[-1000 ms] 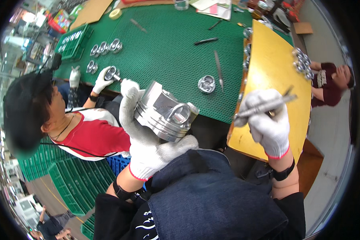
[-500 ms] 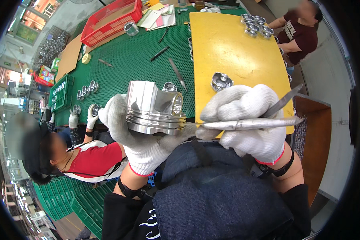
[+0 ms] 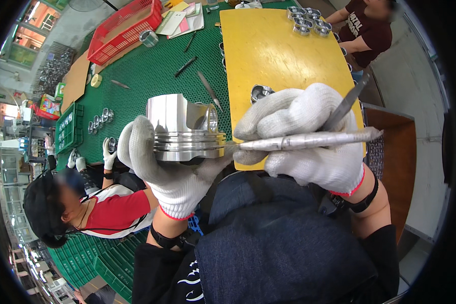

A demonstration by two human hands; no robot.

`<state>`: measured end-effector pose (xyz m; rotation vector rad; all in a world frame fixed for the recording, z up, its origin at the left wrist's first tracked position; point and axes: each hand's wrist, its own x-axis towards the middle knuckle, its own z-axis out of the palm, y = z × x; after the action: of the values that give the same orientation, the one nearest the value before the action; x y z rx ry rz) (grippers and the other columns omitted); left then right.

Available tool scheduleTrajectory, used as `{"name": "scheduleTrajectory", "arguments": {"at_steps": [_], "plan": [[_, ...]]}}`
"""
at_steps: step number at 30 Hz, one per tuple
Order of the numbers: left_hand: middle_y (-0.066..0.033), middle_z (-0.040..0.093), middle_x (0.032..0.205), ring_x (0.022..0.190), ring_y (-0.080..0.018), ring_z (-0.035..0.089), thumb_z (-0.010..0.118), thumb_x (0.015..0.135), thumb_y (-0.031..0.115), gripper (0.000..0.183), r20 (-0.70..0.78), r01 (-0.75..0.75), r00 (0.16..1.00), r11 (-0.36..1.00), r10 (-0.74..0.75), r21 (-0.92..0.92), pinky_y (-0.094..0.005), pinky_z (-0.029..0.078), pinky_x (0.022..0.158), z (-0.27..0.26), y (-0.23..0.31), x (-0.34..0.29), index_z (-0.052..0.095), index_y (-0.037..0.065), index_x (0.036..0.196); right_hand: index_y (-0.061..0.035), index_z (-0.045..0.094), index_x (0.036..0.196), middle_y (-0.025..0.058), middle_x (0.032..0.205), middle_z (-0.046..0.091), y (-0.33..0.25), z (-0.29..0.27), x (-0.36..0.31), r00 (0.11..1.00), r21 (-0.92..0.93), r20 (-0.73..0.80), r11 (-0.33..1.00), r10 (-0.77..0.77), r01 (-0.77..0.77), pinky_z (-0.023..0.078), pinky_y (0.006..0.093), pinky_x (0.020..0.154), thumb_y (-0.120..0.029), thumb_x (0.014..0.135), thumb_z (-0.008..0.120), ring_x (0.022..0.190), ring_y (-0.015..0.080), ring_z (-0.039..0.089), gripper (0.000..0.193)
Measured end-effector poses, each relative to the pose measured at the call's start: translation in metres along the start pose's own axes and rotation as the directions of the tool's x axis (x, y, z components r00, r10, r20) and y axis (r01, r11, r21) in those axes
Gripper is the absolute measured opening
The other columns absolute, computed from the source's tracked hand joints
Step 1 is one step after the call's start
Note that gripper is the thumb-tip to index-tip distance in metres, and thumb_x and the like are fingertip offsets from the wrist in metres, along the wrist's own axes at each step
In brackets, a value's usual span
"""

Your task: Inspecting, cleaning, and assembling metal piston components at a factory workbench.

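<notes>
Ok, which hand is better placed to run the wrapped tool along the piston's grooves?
Probably the right hand: it grips the wrapped tool, whose thin tip points at the grooved side of the metal piston. The left hand is occupied supporting that piston.

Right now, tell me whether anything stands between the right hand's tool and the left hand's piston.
Nothing visible does: the wrapped tool in the right hand points its thin end at the ringed side of the silver piston in the left hand; whether they touch, I cannot tell.
</notes>
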<state>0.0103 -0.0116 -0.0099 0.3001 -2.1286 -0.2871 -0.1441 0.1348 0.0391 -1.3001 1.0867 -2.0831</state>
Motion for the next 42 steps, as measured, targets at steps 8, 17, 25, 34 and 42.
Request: {"name": "scheduleTrajectory", "arguments": {"at_steps": [8, 17, 25, 34, 42], "plan": [[-0.0142, 0.032, 0.122, 0.109, -0.0285, 0.042, 0.09, 0.053, 0.047, 0.113, -0.038, -0.026, 0.999, 0.999, 0.027, 0.026, -0.0426, 0.041, 0.088, 0.01, -0.007, 0.009, 0.028, 0.007, 0.138, 0.0075, 0.066, 0.088, 0.0197, 0.089, 0.067, 0.008, -0.011, 0.011, 0.989, -0.078, 0.139, 0.996, 0.054, -0.044, 0.055, 0.0325, 0.067, -0.003, 0.075, 0.071, 0.081, 0.0254, 0.067, 0.017], [-0.0184, 0.028, 0.135, 0.122, -0.0315, 0.037, 0.091, 0.047, 0.05, 0.132, -0.03, 0.05, 0.998, 0.999, -0.05, 0.005, -0.0452, 0.036, 0.101, 0.003, -0.012, 0.009, 0.014, 0.003, 0.143, -0.007, 0.057, 0.088, 0.0139, 0.078, 0.06, 0.01, -0.051, -0.01, 0.855, -0.923, 0.11, 0.372, 0.508, -0.102, 0.051, 0.0392, 0.064, -0.016, 0.081, 0.064, 0.073, 0.0323, 0.063, 0.013], [-0.0254, 0.039, 0.135, 0.106, -0.0293, 0.053, 0.074, 0.074, 0.053, 0.095, 0.755, 0.476, 0.655, -0.764, -0.024, -0.437, -0.0316, 0.053, 0.074, 0.017, -0.05, 0.002, 0.03, 0.001, 0.139, -0.0126, 0.058, 0.103, 0.0108, 0.093, 0.061, 0.065, -0.145, -0.099, 0.733, -0.932, -0.363, -0.242, 0.575, -0.272, 0.051, 0.0417, 0.073, -0.02, 0.083, 0.062, 0.083, 0.0329, 0.062, 0.021], [-0.0238, 0.051, 0.127, 0.112, -0.0438, 0.054, 0.059, 0.09, 0.041, 0.057, 0.858, 0.335, 0.225, -0.79, -0.462, -0.514, -0.0445, 0.059, 0.082, 0.05, -0.117, -0.103, 0.045, 0.003, 0.129, -0.0176, 0.057, 0.115, 0.008, 0.095, 0.06, 0.098, -0.13, -0.097, 0.863, -0.972, -0.203, 0.007, 0.463, -0.233, 0.052, 0.0394, 0.073, -0.022, 0.085, 0.061, 0.083, 0.0299, 0.062, 0.03], [0.0027, 0.059, 0.082, 0.063, -0.0113, 0.053, 0.045, 0.099, 0.034, 0.021, 0.553, 0.578, -0.423, -0.684, -0.718, -0.445, -0.0254, 0.046, 0.047, 0.096, -0.186, -0.204, 0.056, 0.017, 0.095, -0.0115, 0.058, 0.11, 0.014, 0.087, 0.06, 0.165, -0.141, -0.076, 0.766, -0.947, -0.233, 0.041, 0.599, -0.32, 0.05, 0.0417, 0.075, -0.025, 0.087, 0.06, 0.085, 0.0336, 0.061, 0.027]]}}
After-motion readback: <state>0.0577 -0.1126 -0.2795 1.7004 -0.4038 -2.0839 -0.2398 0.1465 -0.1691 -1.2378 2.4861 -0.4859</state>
